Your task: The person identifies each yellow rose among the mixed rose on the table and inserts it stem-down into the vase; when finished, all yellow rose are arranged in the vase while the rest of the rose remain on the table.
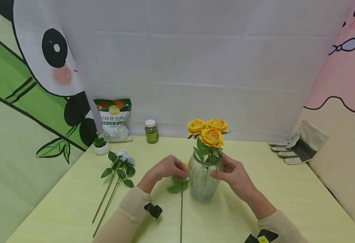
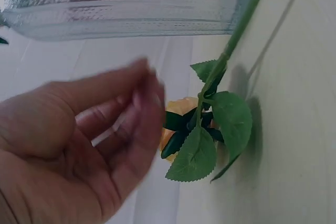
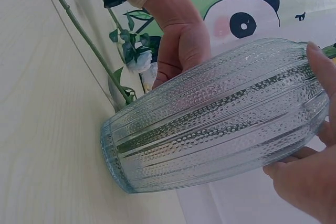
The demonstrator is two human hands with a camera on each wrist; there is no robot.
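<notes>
A ribbed clear glass vase stands upright on the table, holding three yellow roses. My right hand grips its upper side, thumb in front and fingers round the back. One more yellow rose lies on the table left of the vase; its stem points toward me and its leaves show. My left hand is over that rose's head and hides most of the bloom. In the left wrist view the left fingers bend loosely toward the thumb, with nothing seen between them, apart from the rose.
Two long-stemmed flowers, one bloom pale blue, lie at left. Behind them stand a small potted succulent, a printed bag and a white-lidded jar. Gloves lie at the right edge. A white cloth backdrop hangs behind.
</notes>
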